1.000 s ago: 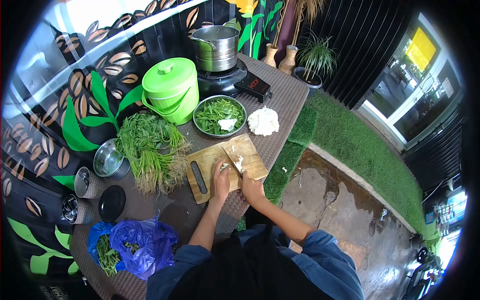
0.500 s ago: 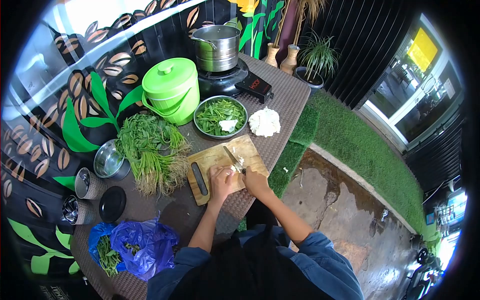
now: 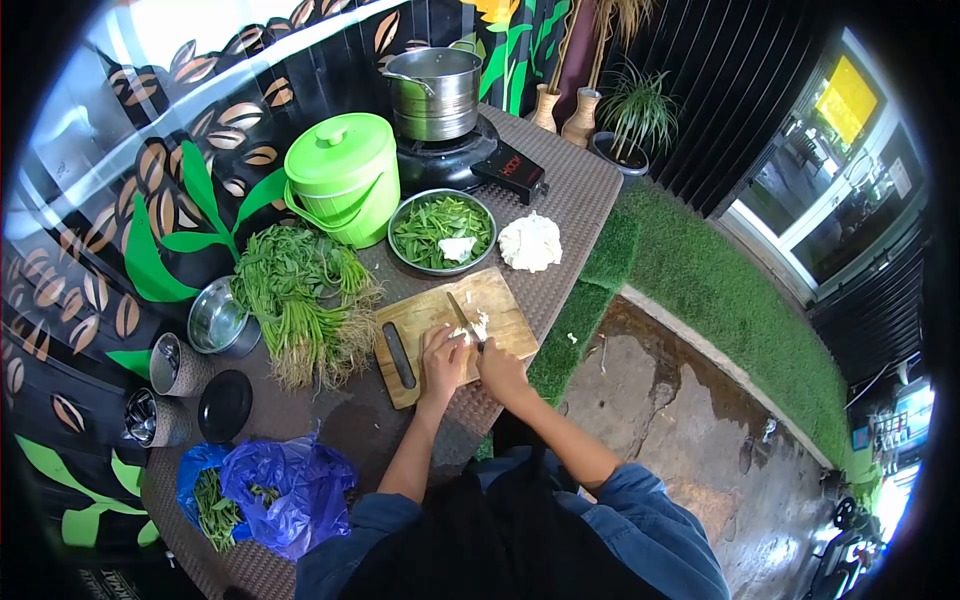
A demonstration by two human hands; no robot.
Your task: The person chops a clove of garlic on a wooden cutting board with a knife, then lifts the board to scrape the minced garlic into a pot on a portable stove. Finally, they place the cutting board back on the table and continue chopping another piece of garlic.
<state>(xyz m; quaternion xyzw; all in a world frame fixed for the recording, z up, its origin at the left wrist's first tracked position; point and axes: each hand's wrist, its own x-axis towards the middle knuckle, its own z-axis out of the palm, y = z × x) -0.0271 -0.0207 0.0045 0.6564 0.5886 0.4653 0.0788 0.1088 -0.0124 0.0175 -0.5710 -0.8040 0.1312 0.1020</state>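
On the wooden cutting board [image 3: 505, 300], my right hand [image 3: 502, 368] grips a kitchen knife [image 3: 459, 312] by its handle, the blade pointing away from me. My left hand [image 3: 441, 362] lies on the board left of the blade, fingers bent down over a small white piece [image 3: 460, 335]; its kind cannot be made out. Chopped white bits [image 3: 481, 324] lie along the blade's right side. Just beyond the board are a metal bowl [image 3: 397, 250] of cut greens [image 3: 440, 225] with a white piece on top, and a lumpy white clump [image 3: 530, 242].
Left of the board lies a bunch of rooted greens [image 3: 305, 300]. Behind stand a green lidded bucket [image 3: 342, 180] and a steel pot [image 3: 436, 100] on a burner [image 3: 440, 165]. A steel bowl [image 3: 222, 320], a black lid [image 3: 225, 407] and blue plastic bags [image 3: 290, 490] line the left side.
My right hand and the knife have shifted slightly left and away from me, the blade closer to my left fingers. My left hand has moved slightly forward.
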